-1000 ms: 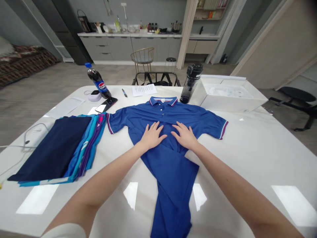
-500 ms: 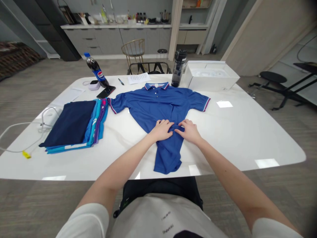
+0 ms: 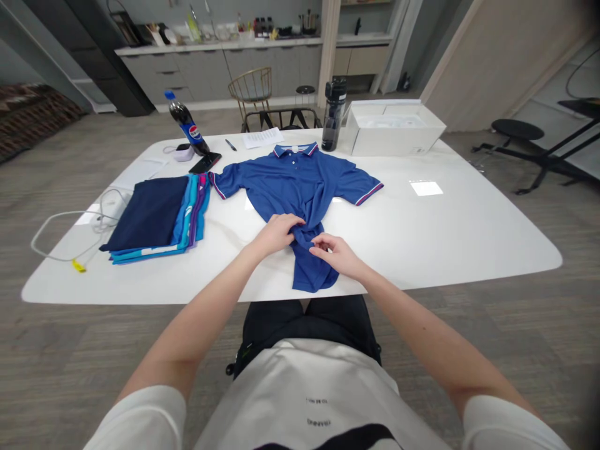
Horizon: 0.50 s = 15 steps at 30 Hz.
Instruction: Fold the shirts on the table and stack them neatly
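A blue polo shirt [image 3: 281, 184] with red-and-white trim lies on the white table, collar at the far side and sleeves spread. Its middle is bunched and twisted, and the lower part narrows toward the near table edge. My left hand [image 3: 279, 234] is closed on the gathered cloth at the left of the bunch, fingertips partly hidden in the folds. From the right, my right hand [image 3: 340, 255] pinches a fold of the same shirt between thumb and fingers.
Left of the shirt lies a stack of folded clothes [image 3: 152, 215], with a white cable [image 3: 51, 219] beside it. Farther back are a cola bottle [image 3: 187, 128], a phone [image 3: 205, 162], a pen [image 3: 230, 145], a paper sheet [image 3: 262, 138], a dark water bottle [image 3: 334, 115] and a white box [image 3: 394, 134].
Both hands have shifted left with the shirt's middle, which is now more bunched and twisted. The right sleeve is drawn inward. The camera view has moved as well.
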{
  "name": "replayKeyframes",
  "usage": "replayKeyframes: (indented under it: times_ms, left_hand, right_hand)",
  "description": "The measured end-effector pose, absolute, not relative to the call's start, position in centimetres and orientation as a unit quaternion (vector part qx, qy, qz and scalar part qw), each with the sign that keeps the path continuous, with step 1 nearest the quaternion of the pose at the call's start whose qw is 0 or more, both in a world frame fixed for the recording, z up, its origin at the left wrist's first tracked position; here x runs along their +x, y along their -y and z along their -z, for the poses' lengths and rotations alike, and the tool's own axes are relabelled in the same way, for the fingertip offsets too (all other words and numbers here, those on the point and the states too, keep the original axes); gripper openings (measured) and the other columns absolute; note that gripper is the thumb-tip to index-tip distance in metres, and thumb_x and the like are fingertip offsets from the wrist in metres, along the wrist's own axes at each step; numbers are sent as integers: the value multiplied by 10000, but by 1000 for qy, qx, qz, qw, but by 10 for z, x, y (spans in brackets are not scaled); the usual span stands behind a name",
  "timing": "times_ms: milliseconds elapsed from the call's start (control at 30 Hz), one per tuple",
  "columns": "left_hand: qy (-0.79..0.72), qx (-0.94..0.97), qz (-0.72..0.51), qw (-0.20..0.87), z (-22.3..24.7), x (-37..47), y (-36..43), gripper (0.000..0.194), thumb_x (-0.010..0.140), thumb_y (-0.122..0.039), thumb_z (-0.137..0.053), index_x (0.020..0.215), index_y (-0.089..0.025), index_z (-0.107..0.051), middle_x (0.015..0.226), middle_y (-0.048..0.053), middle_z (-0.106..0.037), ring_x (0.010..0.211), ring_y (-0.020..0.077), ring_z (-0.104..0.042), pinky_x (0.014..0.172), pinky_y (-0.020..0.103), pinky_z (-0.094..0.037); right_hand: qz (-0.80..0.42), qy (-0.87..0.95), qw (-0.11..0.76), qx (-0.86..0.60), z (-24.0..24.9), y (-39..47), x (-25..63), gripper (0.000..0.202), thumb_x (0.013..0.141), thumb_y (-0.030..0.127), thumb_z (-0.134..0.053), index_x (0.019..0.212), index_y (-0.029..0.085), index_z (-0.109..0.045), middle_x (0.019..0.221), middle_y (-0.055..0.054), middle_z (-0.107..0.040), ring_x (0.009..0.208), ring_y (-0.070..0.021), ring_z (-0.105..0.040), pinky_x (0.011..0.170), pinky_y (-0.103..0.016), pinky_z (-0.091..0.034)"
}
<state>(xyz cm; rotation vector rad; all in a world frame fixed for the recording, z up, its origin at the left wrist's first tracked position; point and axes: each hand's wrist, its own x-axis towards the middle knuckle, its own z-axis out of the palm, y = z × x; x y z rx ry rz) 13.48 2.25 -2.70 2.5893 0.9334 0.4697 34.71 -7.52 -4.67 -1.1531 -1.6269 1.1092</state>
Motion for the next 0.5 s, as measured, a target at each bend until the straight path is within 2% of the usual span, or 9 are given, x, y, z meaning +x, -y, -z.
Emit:
replayKeyframes:
  times_ms: [67,133,233,300,367,433,500]
  left_hand:
    - [-308,926,-156,155,29,135,-10,575,733,-21,-491,1237,-234,-666,1176,58,-694,1126,233,-607,1022,420,-411]
    - [-283,932,-169,153,29,132,1,466,749,-30,-491,1110,-224,-711,1124,61,-694,1099,231,-607,1028,428,-408]
    - [-271,915,-221,199,28,118,12,338,725,-18,-468,883,-198,-706,1051,53,-709,1042,210,-625,1033,398,-433]
    - [-271,900,-230,251,29,104,18,375,662,14,-425,824,-197,-690,949,31,-721,969,187,-650,987,352,-471]
    - [-285,892,-204,284,33,92,24,404,622,18,-402,802,-196,-694,848,17,-714,869,171,-664,890,302,-504]
    - [-304,894,-165,284,37,83,31,405,627,3,-406,813,-189,-711,817,22,-714,805,167,-662,803,272,-505]
    - [-317,900,-125,271,37,75,39,398,658,-18,-417,838,-185,-730,824,31,-727,776,169,-658,765,262,-492]
  right_hand:
    - [-466,640,405,-458,53,75,344,298,874,490,-667,954,203,-683,788,6,-626,675,-148,-541,664,-297,-459]
    - [-463,631,399,-479,59,73,347,322,929,492,-586,1031,204,-687,796,0,-642,642,-146,-544,633,-293,-461]
    - [-375,664,380,-524,64,69,356,301,957,421,-544,1102,201,-689,861,-18,-662,610,-136,-535,621,-292,-466]
    - [-318,725,330,-514,66,70,361,298,927,376,-605,1152,201,-689,969,-46,-673,681,-149,-581,681,-302,-494]
    - [-277,782,266,-490,65,75,361,360,904,397,-664,1206,202,-685,1078,-80,-670,843,-190,-641,787,-325,-514]
    - [-243,817,210,-479,63,82,358,435,907,478,-678,1243,201,-681,1081,-94,-676,957,-228,-655,861,-343,-507]
    - [-222,833,171,-477,60,90,355,491,934,555,-631,1270,200,-674,1019,-90,-693,951,-235,-662,870,-345,-497]
